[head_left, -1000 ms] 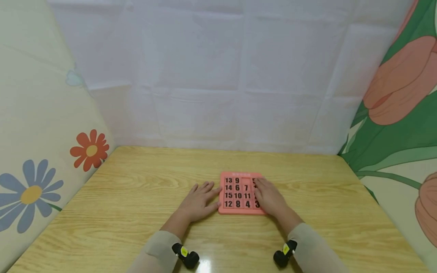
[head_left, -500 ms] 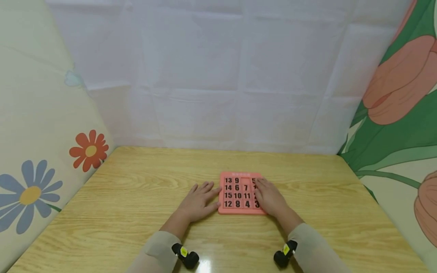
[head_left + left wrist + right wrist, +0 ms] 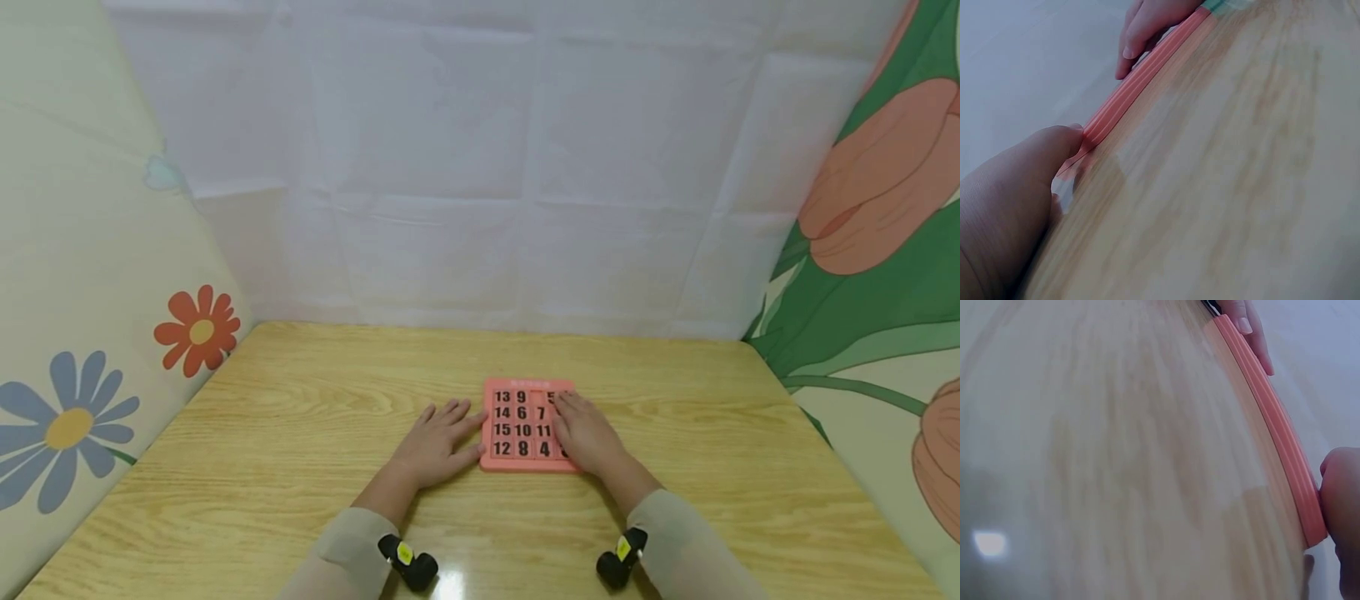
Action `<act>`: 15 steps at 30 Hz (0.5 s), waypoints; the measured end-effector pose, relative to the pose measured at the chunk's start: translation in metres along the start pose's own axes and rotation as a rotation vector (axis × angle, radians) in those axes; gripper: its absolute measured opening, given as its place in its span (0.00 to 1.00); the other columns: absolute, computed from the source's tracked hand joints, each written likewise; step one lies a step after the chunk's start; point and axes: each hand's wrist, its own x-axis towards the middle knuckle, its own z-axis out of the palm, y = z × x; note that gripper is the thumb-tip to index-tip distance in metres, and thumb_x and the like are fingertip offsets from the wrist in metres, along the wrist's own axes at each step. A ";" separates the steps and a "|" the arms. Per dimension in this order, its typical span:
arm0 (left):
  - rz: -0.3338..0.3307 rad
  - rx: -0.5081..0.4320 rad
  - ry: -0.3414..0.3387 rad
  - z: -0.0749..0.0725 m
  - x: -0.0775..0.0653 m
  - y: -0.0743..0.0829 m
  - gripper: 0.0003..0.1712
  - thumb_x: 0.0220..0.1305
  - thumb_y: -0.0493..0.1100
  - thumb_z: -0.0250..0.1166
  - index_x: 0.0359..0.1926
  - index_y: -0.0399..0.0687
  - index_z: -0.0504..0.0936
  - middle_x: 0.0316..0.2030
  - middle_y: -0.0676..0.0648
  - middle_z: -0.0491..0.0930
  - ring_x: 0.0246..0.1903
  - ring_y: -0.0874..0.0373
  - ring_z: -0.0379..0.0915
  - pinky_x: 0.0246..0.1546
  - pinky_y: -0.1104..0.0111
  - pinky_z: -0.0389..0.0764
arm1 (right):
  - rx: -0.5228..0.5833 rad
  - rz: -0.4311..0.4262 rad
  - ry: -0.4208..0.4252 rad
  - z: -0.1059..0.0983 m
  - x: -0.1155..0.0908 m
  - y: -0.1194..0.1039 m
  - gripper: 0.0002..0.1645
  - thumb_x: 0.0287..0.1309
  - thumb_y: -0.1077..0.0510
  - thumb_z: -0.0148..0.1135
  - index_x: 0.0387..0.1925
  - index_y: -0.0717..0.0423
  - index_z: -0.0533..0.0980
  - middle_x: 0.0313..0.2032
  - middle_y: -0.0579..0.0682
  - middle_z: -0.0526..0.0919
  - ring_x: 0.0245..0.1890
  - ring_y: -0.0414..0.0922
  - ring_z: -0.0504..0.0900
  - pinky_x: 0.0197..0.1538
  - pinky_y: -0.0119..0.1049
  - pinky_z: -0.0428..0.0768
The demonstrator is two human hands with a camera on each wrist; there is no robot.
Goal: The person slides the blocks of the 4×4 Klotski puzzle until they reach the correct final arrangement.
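A pink number slide puzzle [image 3: 522, 422] with black-numbered tiles lies flat on the table. My left hand [image 3: 437, 446] rests beside its left edge, fingers spread, with index fingertip and thumb at the frame. In the left wrist view the left thumb [image 3: 1054, 147] meets the puzzle's corner. My right hand [image 3: 592, 435] lies over the puzzle's right side, its fingertips on the tile numbered 5 [image 3: 551, 397] in the top row. That tile sits partway into the gap right of the 9. The right hand hides most of the right column.
The wooden table [image 3: 315, 383] extends around the puzzle. A white cloth [image 3: 435, 167] hangs behind it, with flower-patterned cloths at both sides. Each wrist carries a small black camera, the left camera [image 3: 408, 562] and the right camera [image 3: 622, 558].
My right hand has shifted slightly left, and the tile numbered 5 has slid left into part of the top-row gap. The left hand and the puzzle frame have stayed in place.
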 end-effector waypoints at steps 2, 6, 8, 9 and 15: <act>0.000 -0.004 0.000 0.000 0.000 0.000 0.35 0.70 0.64 0.50 0.73 0.58 0.64 0.75 0.42 0.57 0.76 0.44 0.47 0.76 0.45 0.44 | -0.002 -0.005 0.002 0.000 0.000 -0.001 0.29 0.74 0.54 0.42 0.68 0.68 0.64 0.70 0.63 0.65 0.73 0.58 0.60 0.76 0.51 0.57; 0.000 -0.003 -0.006 -0.001 0.000 0.000 0.35 0.70 0.64 0.50 0.73 0.57 0.64 0.75 0.42 0.56 0.76 0.44 0.47 0.76 0.45 0.45 | -0.009 0.000 -0.003 0.001 0.001 -0.002 0.30 0.74 0.53 0.41 0.68 0.67 0.64 0.71 0.62 0.65 0.74 0.58 0.60 0.77 0.51 0.57; 0.002 -0.001 -0.007 -0.001 0.000 0.000 0.35 0.70 0.64 0.50 0.73 0.57 0.64 0.75 0.42 0.56 0.76 0.44 0.47 0.76 0.45 0.45 | -0.009 0.003 -0.003 0.002 0.002 -0.003 0.30 0.74 0.53 0.41 0.69 0.67 0.64 0.71 0.61 0.65 0.74 0.57 0.60 0.77 0.51 0.56; 0.003 0.000 -0.007 -0.001 0.000 0.000 0.35 0.70 0.64 0.50 0.73 0.57 0.64 0.75 0.42 0.56 0.76 0.44 0.47 0.76 0.45 0.45 | -0.009 0.006 -0.003 0.002 0.002 -0.003 0.30 0.75 0.53 0.41 0.69 0.66 0.64 0.71 0.61 0.65 0.74 0.57 0.60 0.77 0.51 0.56; 0.011 0.002 -0.004 -0.001 0.000 0.000 0.35 0.70 0.64 0.50 0.73 0.58 0.63 0.75 0.42 0.56 0.76 0.44 0.47 0.76 0.45 0.45 | -0.007 0.010 -0.016 0.001 0.002 -0.007 0.30 0.74 0.52 0.42 0.69 0.65 0.64 0.71 0.60 0.65 0.73 0.57 0.60 0.77 0.51 0.56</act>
